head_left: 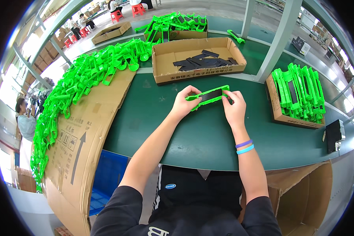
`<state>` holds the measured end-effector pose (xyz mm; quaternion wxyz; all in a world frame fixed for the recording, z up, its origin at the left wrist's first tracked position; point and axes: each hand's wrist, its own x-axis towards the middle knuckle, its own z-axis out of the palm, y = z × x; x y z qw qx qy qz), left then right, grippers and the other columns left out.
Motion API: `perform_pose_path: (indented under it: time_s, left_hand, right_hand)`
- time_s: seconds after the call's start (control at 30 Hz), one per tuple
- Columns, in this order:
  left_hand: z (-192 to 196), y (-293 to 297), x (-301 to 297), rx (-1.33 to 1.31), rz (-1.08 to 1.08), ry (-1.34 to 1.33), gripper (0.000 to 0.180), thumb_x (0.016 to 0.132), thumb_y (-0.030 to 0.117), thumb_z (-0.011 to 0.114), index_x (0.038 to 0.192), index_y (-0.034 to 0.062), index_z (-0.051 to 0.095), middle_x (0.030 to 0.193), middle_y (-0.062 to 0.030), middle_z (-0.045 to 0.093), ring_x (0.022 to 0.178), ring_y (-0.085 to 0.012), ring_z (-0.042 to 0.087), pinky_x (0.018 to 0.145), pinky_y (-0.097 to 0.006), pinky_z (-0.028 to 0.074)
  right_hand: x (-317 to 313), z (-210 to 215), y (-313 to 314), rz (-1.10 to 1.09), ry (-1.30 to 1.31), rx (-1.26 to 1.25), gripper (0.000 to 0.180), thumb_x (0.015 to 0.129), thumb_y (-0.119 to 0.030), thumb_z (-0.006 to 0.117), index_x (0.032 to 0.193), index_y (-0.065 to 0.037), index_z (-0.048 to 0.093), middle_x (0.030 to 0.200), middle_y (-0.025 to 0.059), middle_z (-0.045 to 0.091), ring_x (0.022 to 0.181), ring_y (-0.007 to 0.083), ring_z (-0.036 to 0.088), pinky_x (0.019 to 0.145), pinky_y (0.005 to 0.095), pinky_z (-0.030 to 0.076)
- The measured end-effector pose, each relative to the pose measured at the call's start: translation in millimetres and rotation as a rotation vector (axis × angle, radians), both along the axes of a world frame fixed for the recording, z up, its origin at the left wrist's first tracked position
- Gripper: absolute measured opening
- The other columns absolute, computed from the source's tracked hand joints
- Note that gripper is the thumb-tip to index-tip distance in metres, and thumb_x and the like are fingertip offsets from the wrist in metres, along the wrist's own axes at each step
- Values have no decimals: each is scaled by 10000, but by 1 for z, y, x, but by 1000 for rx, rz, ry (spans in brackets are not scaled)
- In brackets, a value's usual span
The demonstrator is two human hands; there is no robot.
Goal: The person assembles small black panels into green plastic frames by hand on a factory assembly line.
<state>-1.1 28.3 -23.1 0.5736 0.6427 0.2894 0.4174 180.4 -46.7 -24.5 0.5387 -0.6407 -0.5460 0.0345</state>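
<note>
Both hands hold one bright green plastic frame (pixel 208 95) with a black strip set into it, just above the dark green table (pixel 200 137). My left hand (pixel 183 104) grips its left end, thumb on top. My right hand (pixel 234 107) pinches its right end with the fingertips. Straight behind them stands an open cardboard tray (pixel 163 67) with several loose black strips (pixel 204 60) inside. A heap of green frames (pixel 86 76) lies on a cardboard sheet to the left.
At the right, a cardboard tray (pixel 277 112) holds green frames with black strips standing upright (pixel 298 92). Another box of green frames (pixel 177 24) sits at the back. Two grey posts (pixel 277 43) rise from the table. A blue crate (pixel 108 177) and an open carton (pixel 302 196) stand below the table's edge.
</note>
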Motion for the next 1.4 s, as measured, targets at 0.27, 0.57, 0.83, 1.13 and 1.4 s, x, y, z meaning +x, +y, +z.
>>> perform_pose_path:
  time_s: [0.27, 0.57, 0.83, 1.13, 1.4]
  left_hand:
    - [-11, 0, 2, 412, 66, 93, 176, 767, -47, 628, 902, 7, 530, 901, -60, 597, 781, -135, 597, 698, -283, 509]
    - [-14, -12, 24, 506, 101, 98, 187, 704, -29, 630, 869, 8, 549, 809, -115, 591, 734, -217, 606, 682, -311, 499]
    - [-12, -15, 20, 500, 150, 98, 198, 722, -40, 629, 885, 6, 526, 810, -119, 583, 710, -218, 609, 664, -308, 499]
    - [-11, -18, 18, 484, 167, 122, 186, 728, -47, 622, 870, 6, 515, 807, -117, 573, 718, -229, 604, 674, -307, 498]
    - [-11, -17, 16, 456, 140, 143, 178, 733, -36, 632, 871, 7, 526, 802, -106, 589, 728, -224, 612, 692, -308, 501]
  right_hand:
    - [-8, -3, 7, 16, 188, -41, 208, 743, -64, 673, 938, -8, 631, 765, 54, 503, 675, 170, 494, 613, 279, 410]
    - [17, -38, 15, 48, 288, -37, 241, 790, -52, 624, 1021, 2, 581, 841, 23, 500, 705, 103, 450, 660, 239, 420]
    - [-7, -31, 14, 24, 181, -21, 296, 831, -28, 570, 1124, 9, 551, 916, 25, 503, 676, 113, 426, 655, 234, 413]
    - [-2, -28, 12, 140, 391, -62, 322, 847, -22, 560, 1165, 22, 538, 1071, 32, 546, 782, 107, 505, 746, 232, 446]
    - [2, -28, 14, 83, 521, -32, 241, 866, -63, 568, 1087, 34, 575, 988, 60, 610, 842, 117, 557, 770, 246, 445]
